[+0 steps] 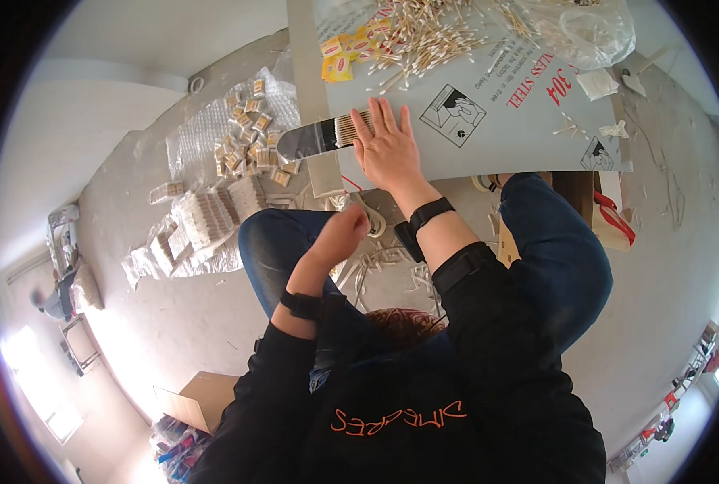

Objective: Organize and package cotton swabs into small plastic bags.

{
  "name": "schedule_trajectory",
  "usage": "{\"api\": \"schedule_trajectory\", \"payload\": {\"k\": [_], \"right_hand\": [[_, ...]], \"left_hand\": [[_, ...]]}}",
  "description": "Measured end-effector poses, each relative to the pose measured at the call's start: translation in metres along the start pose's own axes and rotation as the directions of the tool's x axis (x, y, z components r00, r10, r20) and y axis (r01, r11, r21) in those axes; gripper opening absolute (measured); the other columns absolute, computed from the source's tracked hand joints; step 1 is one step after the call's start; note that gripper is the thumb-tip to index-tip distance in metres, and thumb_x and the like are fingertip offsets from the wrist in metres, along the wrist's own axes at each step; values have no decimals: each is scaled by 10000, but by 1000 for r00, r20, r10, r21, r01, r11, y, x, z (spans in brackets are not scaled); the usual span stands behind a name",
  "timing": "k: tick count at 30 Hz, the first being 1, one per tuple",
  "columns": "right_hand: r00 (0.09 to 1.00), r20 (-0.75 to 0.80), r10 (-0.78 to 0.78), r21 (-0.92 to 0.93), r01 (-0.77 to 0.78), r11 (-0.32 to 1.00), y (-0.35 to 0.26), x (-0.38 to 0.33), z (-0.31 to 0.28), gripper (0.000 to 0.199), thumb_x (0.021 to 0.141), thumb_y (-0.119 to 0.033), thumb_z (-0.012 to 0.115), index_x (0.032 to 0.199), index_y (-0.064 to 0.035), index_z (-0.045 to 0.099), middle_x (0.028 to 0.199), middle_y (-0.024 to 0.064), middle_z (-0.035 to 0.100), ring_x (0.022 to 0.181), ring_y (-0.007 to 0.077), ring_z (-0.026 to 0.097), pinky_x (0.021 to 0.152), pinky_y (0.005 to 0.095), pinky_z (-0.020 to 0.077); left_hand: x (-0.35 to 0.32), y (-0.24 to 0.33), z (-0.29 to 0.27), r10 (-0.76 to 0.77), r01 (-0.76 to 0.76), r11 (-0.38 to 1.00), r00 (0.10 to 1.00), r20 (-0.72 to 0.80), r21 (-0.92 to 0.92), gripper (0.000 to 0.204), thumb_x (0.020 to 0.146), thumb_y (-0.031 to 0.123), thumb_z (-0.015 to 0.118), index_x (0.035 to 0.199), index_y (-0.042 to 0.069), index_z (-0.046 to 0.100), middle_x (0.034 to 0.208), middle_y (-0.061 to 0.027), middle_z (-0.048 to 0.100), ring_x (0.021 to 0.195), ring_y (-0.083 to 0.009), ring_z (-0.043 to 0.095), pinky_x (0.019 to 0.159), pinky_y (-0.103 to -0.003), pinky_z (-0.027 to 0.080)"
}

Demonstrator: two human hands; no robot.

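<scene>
On the table (480,153), my right hand (389,149) lies flat with its fingers stretched out. It presses on a row of cotton swabs (345,131) lined up on a dark, round-ended strip (307,142). My left hand (345,235) is curled closed above my left knee, below the table edge. Whatever its fingers hold, if anything, is hidden. A roll of tape (376,223) shows just beside it. Farther back lies a big loose heap of cotton swabs (428,40), with small yellow packets (339,60) at its left.
On the floor at left, small packs of swabs (246,137) and stacked packs (206,216) lie on bubble wrap (194,133). A clear plastic bag (589,36) sits at the far right of the table. An open cardboard box (206,401) stands lower left. Loose swabs litter the floor.
</scene>
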State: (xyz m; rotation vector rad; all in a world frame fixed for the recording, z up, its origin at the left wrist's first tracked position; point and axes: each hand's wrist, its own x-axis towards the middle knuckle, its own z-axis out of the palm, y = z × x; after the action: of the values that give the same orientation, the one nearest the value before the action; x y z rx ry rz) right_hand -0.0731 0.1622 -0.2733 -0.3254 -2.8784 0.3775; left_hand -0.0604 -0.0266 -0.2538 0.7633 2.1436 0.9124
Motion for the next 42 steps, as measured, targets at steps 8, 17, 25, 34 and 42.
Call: {"api": "schedule_trajectory", "payload": {"k": [8, 17, 25, 34, 42], "right_hand": [[1000, -2, 9, 0, -9, 1000, 4, -1, 1, 525, 974, -345, 407, 1464, -160, 393, 1530, 168, 320, 1444, 299, 241, 1173, 551, 96], [999, 38, 17, -30, -15, 999, -3, 2, -3, 527, 971, -361, 416, 1462, -171, 393, 1537, 151, 312, 1452, 283, 223, 1177, 544, 88], [999, 34, 19, -31, -18, 999, -2, 1, -3, 516, 978, -339, 421, 1468, -181, 383, 1528, 151, 320, 1444, 285, 239, 1167, 543, 123], [999, -7, -42, 7, 42, 999, -11, 7, 3, 508, 952, -321, 470, 1442, -194, 429, 1513, 131, 356, 1432, 262, 279, 1157, 560, 151], [999, -19, -35, 24, 35, 999, -21, 12, 7, 513, 939, -310, 490, 1435, -189, 438, 1512, 131, 361, 1431, 259, 287, 1154, 565, 158]], "left_hand": [[34, 10, -33, 27, 65, 977, 906, -422, 202, 124, 881, 150, 624, 876, 27, 609, 798, -131, 612, 727, -290, 621, 663, -379, 486], [109, -13, -61, -7, 274, 889, 809, -587, 367, 161, 822, 162, 638, 871, 16, 590, 838, -156, 627, 821, -353, 620, 731, -453, 495], [123, -2, -74, -178, 391, 822, 866, -467, 414, 163, 769, 158, 609, 800, -1, 628, 823, -207, 665, 801, -393, 637, 743, -471, 508], [113, -12, -82, -119, 241, 943, 889, -442, 231, 166, 762, 167, 628, 817, 12, 654, 723, -160, 647, 680, -299, 643, 649, -383, 506], [109, -10, -91, -198, 269, 952, 906, -375, 146, 179, 779, 185, 631, 824, 16, 667, 755, -157, 667, 719, -298, 654, 675, -390, 507]]}}
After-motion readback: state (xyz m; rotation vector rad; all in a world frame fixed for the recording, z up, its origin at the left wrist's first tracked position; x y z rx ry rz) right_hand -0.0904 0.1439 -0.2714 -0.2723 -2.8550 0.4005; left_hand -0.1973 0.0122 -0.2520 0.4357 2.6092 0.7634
